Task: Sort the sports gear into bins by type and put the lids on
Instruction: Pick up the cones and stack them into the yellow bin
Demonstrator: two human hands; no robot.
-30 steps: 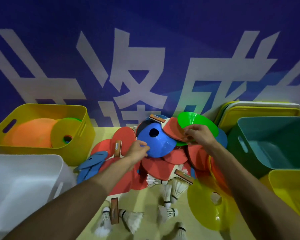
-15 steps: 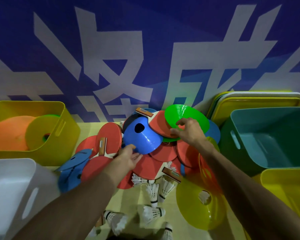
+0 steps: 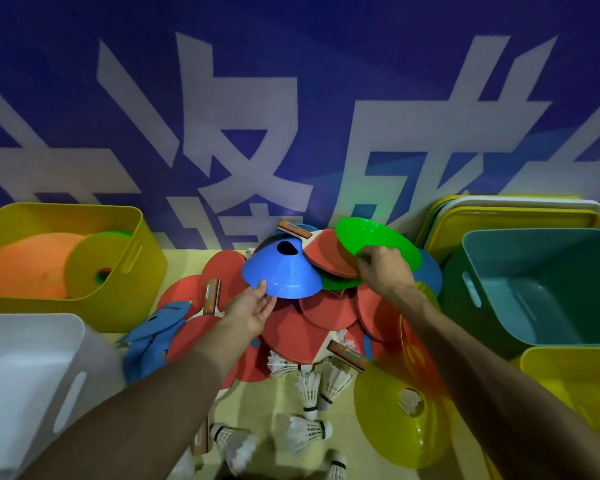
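Observation:
A blue disc cone (image 3: 281,275) sits on top of a pile of red table-tennis paddles (image 3: 326,317) at the middle of the table. My left hand (image 3: 253,306) is palm up at the cone's near rim, thumb over the edge and fingers beneath it. My right hand (image 3: 385,271) pinches the near rim of a green disc cone (image 3: 378,240), which is raised and tilted above the pile. A yellow bin (image 3: 146,258) at the left holds orange, yellow and green cones. Several shuttlecocks (image 3: 309,386) lie in front of the pile.
A white bin (image 3: 25,375) stands at the near left, a teal bin (image 3: 534,289) at the right and a yellow bin (image 3: 575,382) in front of it. Lids (image 3: 516,216) lean against the blue wall. A yellow cone (image 3: 402,420) and blue paddles (image 3: 153,334) lie nearby.
My right hand has raised the green cone a little off the pile. My left hand has slid from the blue cone's side down to its near rim, turning palm up.

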